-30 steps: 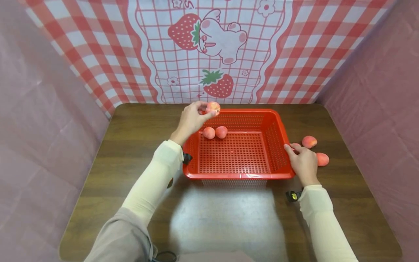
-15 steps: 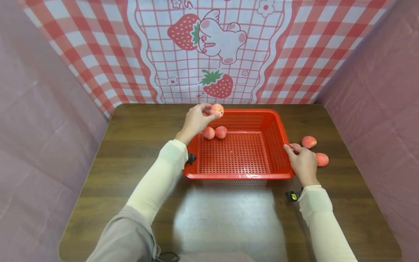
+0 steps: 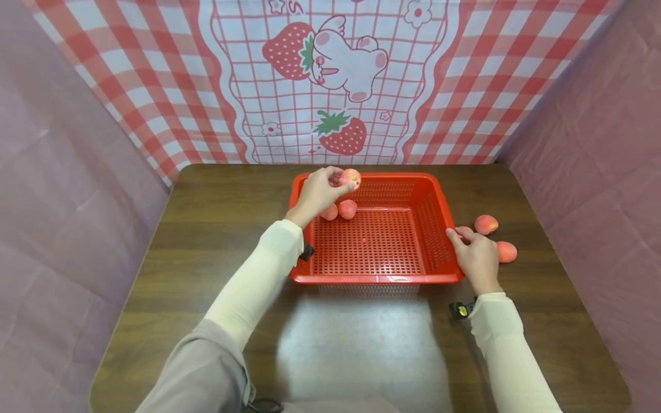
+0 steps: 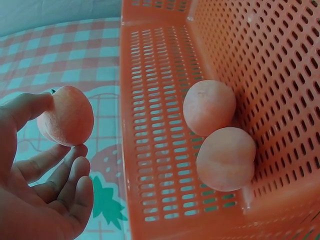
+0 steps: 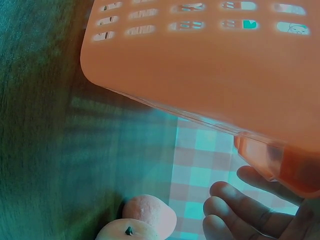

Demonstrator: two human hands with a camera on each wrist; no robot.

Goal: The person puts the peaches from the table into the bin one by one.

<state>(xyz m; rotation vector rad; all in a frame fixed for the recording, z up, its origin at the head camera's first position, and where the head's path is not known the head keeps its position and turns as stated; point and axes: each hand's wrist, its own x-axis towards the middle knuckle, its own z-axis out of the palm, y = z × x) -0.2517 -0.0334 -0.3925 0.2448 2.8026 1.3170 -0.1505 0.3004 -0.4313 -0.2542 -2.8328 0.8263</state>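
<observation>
My left hand pinches a peach between thumb and fingers, above the back-left part of a red perforated plastic basket. Two more peaches lie in the basket at its left end: one partly behind my left hand, the other beside it. In the left wrist view the held peach appears outside the rim, with a small green stem end. At the basket's right side my right hand grips the rim, thumb on top. In the right wrist view its fingers lie below the rim, partly cut off.
Right of the basket, a peach and another lie on the wooden table; a small pinkish patch beside the right thumb is mostly hidden. A checked strawberry-print cloth hangs behind. Pink cloth stands at both sides.
My left hand has moved right and slightly toward me with the peach, farther over the basket. My right hand and the basket have stayed in place.
</observation>
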